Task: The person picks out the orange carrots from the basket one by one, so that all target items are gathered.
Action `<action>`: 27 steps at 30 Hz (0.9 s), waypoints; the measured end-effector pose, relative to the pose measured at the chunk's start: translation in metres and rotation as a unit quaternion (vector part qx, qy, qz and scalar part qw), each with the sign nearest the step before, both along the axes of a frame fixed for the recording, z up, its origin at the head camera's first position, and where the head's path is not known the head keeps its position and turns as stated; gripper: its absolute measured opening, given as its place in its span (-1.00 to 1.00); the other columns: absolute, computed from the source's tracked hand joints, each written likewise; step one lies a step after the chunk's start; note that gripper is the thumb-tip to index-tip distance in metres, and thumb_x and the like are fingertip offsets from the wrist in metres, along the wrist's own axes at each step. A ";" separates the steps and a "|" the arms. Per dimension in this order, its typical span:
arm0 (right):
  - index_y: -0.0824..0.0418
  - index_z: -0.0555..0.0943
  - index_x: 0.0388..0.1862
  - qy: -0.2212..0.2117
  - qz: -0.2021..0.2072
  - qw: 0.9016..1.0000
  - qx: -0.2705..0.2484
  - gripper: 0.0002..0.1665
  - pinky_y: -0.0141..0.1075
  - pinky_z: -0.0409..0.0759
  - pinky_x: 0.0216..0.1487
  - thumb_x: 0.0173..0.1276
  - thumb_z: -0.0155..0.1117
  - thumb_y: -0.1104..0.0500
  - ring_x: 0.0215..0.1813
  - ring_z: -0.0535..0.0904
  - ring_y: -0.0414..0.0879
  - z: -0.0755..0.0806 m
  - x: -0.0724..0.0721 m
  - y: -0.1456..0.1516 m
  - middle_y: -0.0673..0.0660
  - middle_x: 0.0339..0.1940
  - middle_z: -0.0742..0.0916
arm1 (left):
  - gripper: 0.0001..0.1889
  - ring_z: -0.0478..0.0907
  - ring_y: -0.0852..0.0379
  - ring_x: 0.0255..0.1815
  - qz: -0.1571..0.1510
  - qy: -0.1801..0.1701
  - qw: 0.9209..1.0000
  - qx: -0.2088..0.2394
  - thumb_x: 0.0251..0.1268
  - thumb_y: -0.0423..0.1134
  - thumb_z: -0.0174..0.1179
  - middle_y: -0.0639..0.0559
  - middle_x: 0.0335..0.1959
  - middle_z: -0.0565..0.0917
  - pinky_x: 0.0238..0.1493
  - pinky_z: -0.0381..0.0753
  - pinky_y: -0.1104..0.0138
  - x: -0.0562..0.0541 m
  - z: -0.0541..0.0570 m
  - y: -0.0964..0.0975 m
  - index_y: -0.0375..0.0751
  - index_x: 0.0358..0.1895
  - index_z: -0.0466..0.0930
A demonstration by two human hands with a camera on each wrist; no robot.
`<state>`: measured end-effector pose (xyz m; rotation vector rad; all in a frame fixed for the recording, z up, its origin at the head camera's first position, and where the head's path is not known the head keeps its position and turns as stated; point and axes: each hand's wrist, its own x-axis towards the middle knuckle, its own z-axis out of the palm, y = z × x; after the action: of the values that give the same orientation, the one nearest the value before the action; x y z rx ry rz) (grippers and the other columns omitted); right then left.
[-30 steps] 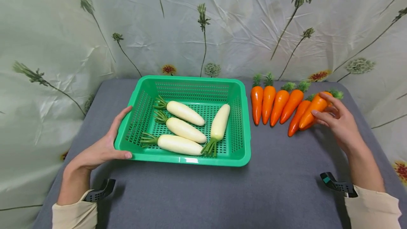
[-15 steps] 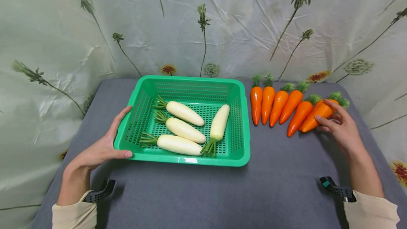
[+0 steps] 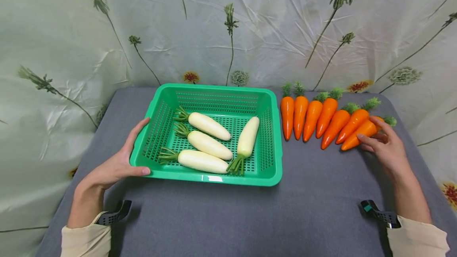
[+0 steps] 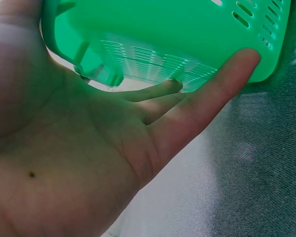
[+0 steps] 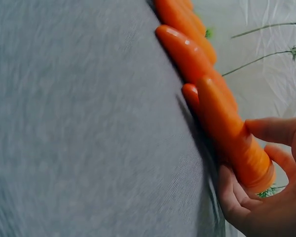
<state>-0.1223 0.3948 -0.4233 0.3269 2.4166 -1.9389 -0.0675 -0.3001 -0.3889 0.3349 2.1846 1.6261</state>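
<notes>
A green plastic basket point(image 3: 221, 178) with perforated walls holds several white radishes point(image 3: 205, 161) with green stems. My left hand point(image 3: 113, 165) rests against its left end, thumb at the near rim and another fingertip at the left rim. In the left wrist view, straight fingers point(image 4: 197, 111) lie along the basket's wall point(image 4: 163, 29). My right hand point(image 3: 389, 150) pinches the rightmost orange carrot point(image 3: 360, 135) between thumb and fingers. In the right wrist view, this carrot point(image 5: 227, 128) overlaps its neighbour, tip pointing away from the hand. Its green top is partly hidden by the hand.
Several more carrots point(image 3: 314, 120) lie in a row between the basket and my right hand, leafy tops toward the back. A grey cloth point(image 3: 242, 217) covers the table. Behind it hangs a pale flowered curtain point(image 3: 200, 31).
My right hand has moved the carrot it holds rightward and lower, off the carrot beneath, so it now lies at the row's right end. The left hand and basket have stayed in place.
</notes>
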 end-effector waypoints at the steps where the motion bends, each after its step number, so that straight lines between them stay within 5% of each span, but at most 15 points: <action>1: -0.09 0.23 0.69 -0.006 -0.002 1.000 0.026 -0.07 -0.55 0.65 -0.28 0.44 0.38 0.27 -0.20 0.59 -0.48 -0.001 0.000 0.001 -0.20 0.06 0.51 | 0.31 0.41 0.37 0.28 0.001 0.000 1.000 0.000 0.17 -0.44 0.42 -0.30 0.55 -0.07 0.07 0.60 0.44 0.000 0.000 0.000 0.41 0.69 -0.41; 5: -0.17 0.05 0.74 -0.036 -0.012 0.992 0.123 0.00 -0.59 0.62 -0.28 0.49 0.34 0.18 -0.19 0.52 -0.60 -0.002 0.000 0.003 -0.12 0.47 0.44 | 0.31 0.40 0.37 0.29 0.001 -0.001 1.000 0.000 0.17 -0.43 0.43 -0.31 0.57 -0.09 0.07 0.60 0.44 0.000 -0.001 0.001 0.42 0.69 -0.41; 14: 0.04 -0.20 0.77 -0.051 -0.037 0.978 0.199 0.14 -0.56 0.62 -0.36 0.49 0.31 0.13 -0.38 0.52 -0.57 -0.002 -0.002 0.003 0.35 0.14 0.41 | 0.31 0.39 0.37 0.29 0.003 0.001 1.000 -0.003 0.17 -0.45 0.42 -0.27 0.56 -0.07 0.07 0.58 0.46 -0.003 0.000 0.002 0.42 0.69 -0.40; 17: 0.08 -0.22 0.77 -0.055 -0.043 0.977 0.202 0.15 -0.56 0.62 -0.37 0.49 0.31 0.13 -0.39 0.51 -0.57 -0.001 -0.002 0.003 0.30 0.09 0.40 | 0.30 0.38 0.37 0.30 0.003 -0.001 1.000 -0.005 0.17 -0.43 0.42 -0.27 0.56 -0.08 0.09 0.56 0.47 -0.003 0.000 0.002 0.43 0.69 -0.40; 27: 0.22 0.06 0.72 -0.028 -0.073 0.966 0.247 -0.01 -0.54 0.53 -0.46 0.48 0.31 0.06 -0.46 0.46 -0.61 -0.002 0.003 0.006 0.37 0.17 0.44 | 0.30 0.29 0.32 0.34 0.002 -0.004 1.000 -0.018 0.18 -0.39 0.44 -0.27 0.61 -0.17 0.10 0.53 0.48 -0.003 0.000 0.004 0.45 0.68 -0.41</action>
<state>-0.1192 0.4006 -0.4250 0.5740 2.8781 -1.3122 -0.0706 -0.2964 -0.3893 0.3136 2.2067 1.5865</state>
